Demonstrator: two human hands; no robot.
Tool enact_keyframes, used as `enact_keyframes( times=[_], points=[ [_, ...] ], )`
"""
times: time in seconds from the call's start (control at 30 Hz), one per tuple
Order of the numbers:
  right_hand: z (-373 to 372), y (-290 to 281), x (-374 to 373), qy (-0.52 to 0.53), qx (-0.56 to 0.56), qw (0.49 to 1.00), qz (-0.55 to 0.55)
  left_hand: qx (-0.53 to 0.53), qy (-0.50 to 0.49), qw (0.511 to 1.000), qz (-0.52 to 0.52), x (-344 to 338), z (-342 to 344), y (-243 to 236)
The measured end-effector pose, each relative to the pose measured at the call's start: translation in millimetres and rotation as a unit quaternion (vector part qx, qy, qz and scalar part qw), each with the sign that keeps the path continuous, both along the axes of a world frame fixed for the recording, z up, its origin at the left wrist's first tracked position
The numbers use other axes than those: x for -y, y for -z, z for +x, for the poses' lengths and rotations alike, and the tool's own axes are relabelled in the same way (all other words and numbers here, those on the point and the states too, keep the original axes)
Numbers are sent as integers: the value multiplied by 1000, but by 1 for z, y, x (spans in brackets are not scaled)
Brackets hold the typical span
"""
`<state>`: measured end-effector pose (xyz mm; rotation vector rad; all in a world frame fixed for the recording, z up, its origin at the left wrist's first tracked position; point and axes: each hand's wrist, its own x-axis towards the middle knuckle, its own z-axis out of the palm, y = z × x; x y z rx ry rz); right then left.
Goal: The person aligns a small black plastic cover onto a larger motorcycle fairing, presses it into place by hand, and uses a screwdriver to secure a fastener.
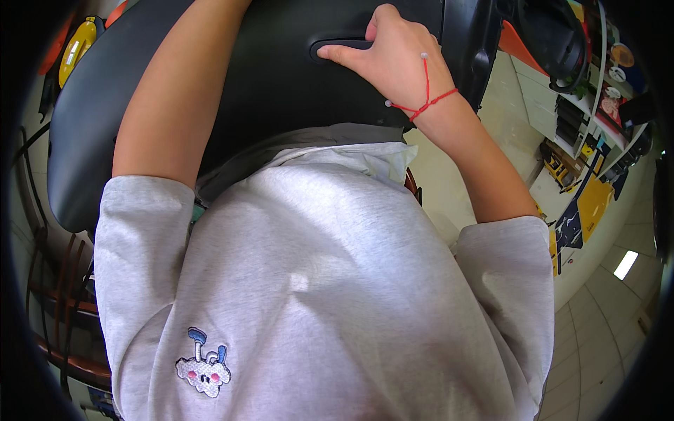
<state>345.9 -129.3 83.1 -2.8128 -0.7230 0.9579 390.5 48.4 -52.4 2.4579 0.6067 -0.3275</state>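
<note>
A large, smooth black moulded panel (pixel 281 84) spans the top of the head view, above my lap. My right hand (pixel 405 56) lies on it, with a red cord bracelet at the wrist. Its thumb stretches out along a dark oval recess (pixel 344 45) in the panel. The index finger bends down to the surface, apart from the thumb; the remaining fingers are mostly hidden. My left forearm reaches up over the panel's left part and leaves the picture at the upper edge, so the left hand is out of sight.
Dark ribbed plastic (pixel 467 49) borders the panel on the right. Shelves (pixel 597 116) with assorted items stand farther right, above yellow and dark blue pieces (pixel 593 203). Brown wooden bars (pixel 67 281) and dark cables are at lower left. A yellow part (pixel 77 49) sits at upper left.
</note>
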Motion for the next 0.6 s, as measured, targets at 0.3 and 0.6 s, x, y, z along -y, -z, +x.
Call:
enact_keyframes(
  times=[0.3, 0.6],
  points=[
    [-23, 20, 17, -81, 228, 970, 0, 14, 0, 999, 30, 1, 2, 6],
    [13, 16, 92, -36, 369, 918, 140, 18, -2, 999, 41, -3, -4, 0]
  ],
)
